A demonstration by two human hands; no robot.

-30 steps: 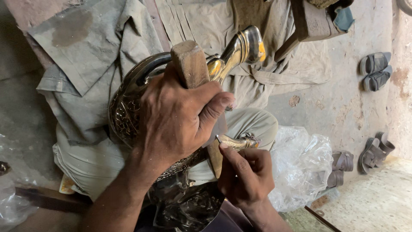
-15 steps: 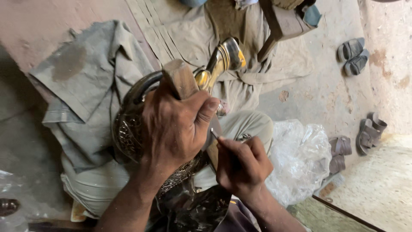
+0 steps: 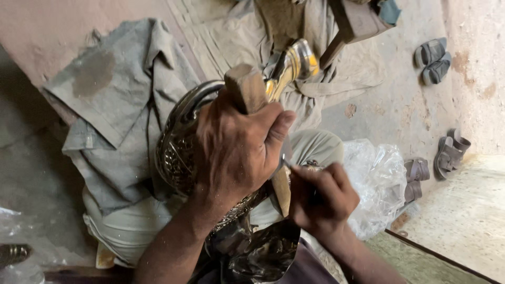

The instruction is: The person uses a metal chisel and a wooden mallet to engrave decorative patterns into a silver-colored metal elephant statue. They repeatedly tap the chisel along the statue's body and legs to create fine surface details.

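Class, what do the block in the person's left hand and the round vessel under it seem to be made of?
Block: wood by the look of it, matt brown with visible grain. Vessel: likely metal, its engraved side glinting dark silver; the neck shines golden, perhaps brass. Left hand grips the block.

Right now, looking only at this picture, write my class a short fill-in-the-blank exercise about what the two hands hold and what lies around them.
1. The left hand grips a ____ mallet.
2. The right hand pinches a thin metal ____ against the engraved vessel.
3. Sandals lie on the ____.

Missing words: wooden; tool; floor
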